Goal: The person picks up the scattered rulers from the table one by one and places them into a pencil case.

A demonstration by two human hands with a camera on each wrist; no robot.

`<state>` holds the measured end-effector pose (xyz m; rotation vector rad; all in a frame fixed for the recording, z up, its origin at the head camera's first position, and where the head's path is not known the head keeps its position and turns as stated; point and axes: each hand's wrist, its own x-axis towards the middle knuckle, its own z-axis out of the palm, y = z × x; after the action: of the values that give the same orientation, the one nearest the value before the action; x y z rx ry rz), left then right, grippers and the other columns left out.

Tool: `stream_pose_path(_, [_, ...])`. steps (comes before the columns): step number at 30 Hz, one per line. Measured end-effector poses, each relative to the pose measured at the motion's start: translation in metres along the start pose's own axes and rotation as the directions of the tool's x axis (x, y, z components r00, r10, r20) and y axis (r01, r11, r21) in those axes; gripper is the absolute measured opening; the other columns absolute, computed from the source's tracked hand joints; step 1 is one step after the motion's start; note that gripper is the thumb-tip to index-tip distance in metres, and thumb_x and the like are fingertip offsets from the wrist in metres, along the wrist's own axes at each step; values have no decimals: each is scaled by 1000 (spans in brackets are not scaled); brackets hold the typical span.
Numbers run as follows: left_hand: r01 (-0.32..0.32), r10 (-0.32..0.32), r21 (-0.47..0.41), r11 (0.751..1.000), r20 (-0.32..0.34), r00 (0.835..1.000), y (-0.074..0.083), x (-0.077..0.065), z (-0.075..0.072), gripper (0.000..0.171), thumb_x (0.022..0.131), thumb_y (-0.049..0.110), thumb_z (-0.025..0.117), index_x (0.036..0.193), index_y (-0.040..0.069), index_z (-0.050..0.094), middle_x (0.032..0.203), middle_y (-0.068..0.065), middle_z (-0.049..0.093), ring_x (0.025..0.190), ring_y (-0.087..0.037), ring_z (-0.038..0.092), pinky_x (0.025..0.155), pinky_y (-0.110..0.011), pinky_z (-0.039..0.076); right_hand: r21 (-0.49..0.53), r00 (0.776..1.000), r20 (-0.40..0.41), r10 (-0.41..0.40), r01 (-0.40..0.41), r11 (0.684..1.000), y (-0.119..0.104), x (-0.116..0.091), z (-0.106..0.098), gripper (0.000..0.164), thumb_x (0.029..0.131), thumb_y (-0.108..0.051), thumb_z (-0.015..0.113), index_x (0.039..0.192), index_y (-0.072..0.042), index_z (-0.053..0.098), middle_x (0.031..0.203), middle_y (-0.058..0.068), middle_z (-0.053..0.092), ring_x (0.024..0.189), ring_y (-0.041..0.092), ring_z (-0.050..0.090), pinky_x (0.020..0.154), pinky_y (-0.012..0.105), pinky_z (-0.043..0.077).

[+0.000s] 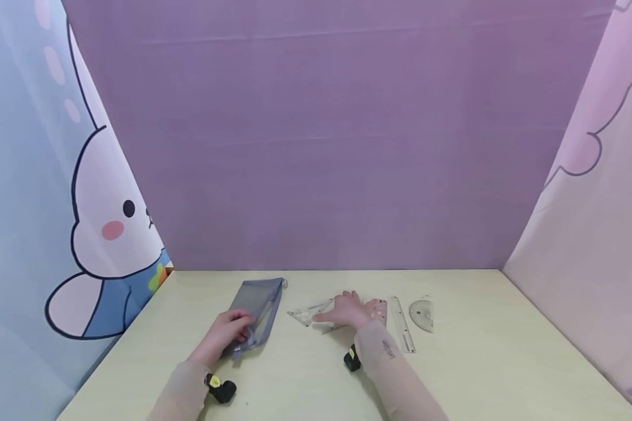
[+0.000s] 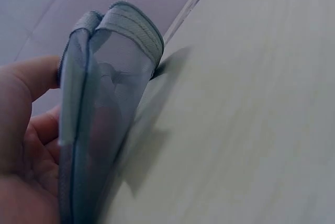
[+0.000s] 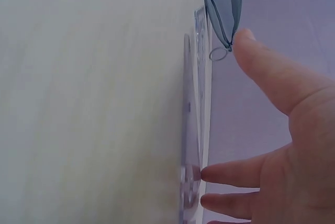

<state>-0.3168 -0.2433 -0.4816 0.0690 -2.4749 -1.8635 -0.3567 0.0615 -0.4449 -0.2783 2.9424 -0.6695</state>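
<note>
A grey-blue mesh zip pouch (image 1: 255,295) lies at the left, its zipped opening gaping along the near right side. My left hand (image 1: 222,334) grips the pouch's near end; the left wrist view has the thumb on one side of the mesh (image 2: 123,67). Over the clear plastic set squares reaches my right hand (image 1: 349,311), fingers spread. One set square (image 1: 304,316) shows left of that hand, another (image 1: 381,309) partly from under it. In the right wrist view, fingertips meet or nearly meet a clear plastic piece (image 3: 191,114); contact is uncertain.
To the right of the right hand lie a clear straight ruler (image 1: 402,325) and a clear protractor (image 1: 422,316). A purple curtain (image 1: 337,175) rises behind the pale table (image 1: 479,362). Printed curtains stand at both sides. Each wrist carries a small black camera (image 1: 221,389).
</note>
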Motion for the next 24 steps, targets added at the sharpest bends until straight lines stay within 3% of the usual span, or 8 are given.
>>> stream_pose_path(8, [-8,8,31,999,8,1000,1,0,2,25,87,16,68,102,-5,66,74,-5,60,64,-16,55,59,-29,48,-66,1000,-5,14,-15,998,-6,8,2,86,67,-73,68,122,-7,64,145,22,41,140,45,20,97,78,0])
stream_pose_path(14, [-11,10,46,999,10,1000,0,0,2,22,88,16,67,99,-3,66,75,-5,61,65,-17,55,60,-28,48,-108,999,35,36,-32,994,-10,14,1,93,67,-72,70,132,-7,57,149,24,33,142,44,15,98,78,0])
stream_pose_path(24, [-2,1,53,999,4,1000,-1,1,2,20,88,16,68,98,-1,67,75,-4,60,66,-18,55,61,-30,48,-220,992,84,95,-75,973,-23,22,3,103,64,-82,62,136,-10,55,153,23,27,143,41,14,95,80,11])
